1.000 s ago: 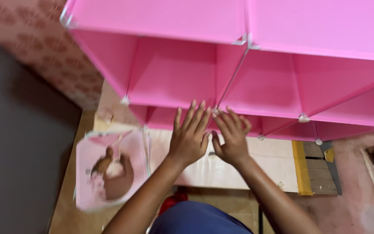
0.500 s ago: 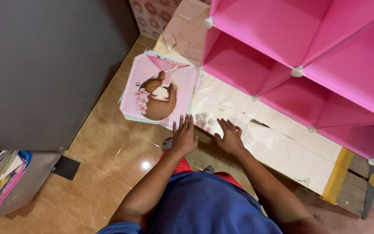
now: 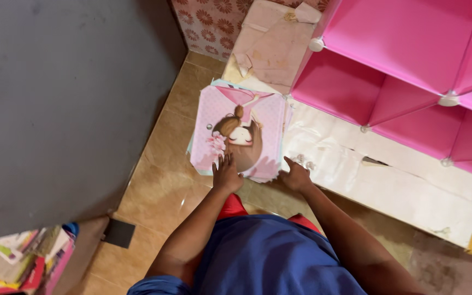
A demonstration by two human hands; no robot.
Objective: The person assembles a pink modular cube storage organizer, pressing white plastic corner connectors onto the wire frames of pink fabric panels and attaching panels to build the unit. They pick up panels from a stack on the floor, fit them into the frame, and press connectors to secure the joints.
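1. Looking down from the head view: both hands are at the near edge of a stack of square pink panels point(image 3: 240, 131) lying flat on the tan tiled floor point(image 3: 162, 186).
2. Left hand point(image 3: 226, 173) – open, fingers spread, fingertips resting on the top panel's near-left edge. Not gripping anything.
3. Right hand point(image 3: 296, 176) – open too, fingers extended toward the stack's near-right corner, at or just beside it. Actual contact hard to call from this angle.
4. So the stack sits just ahead of both hands, further from the body, between the dark grey cabinet side point(image 3: 66, 104) on the left and the pink cube shelf point(image 3: 411, 65) on the right.
5. Orientation: panels are roughly square, so no real long axis. Stack is slightly rotated against the tile lines. The printed figure's head-to-foot line runs away from the person.
6. Top panel print: pink dotted ground, a cartoon girl with a brown bun, darker pink shape at the far end, small flowers at the left. Pale blue-green edges of lower panels peek out at the left side.
7. Worn cardboard sheet point(image 3: 389, 180), off-white and torn in places, lies flat under the shelf – it runs right from the stack, yellow strip at its far right end.
8. Floral-patterned wall point(image 3: 203, 22) at top; pile of colourful books or packets point(image 3: 23, 265) at bottom left, details too small to tell.
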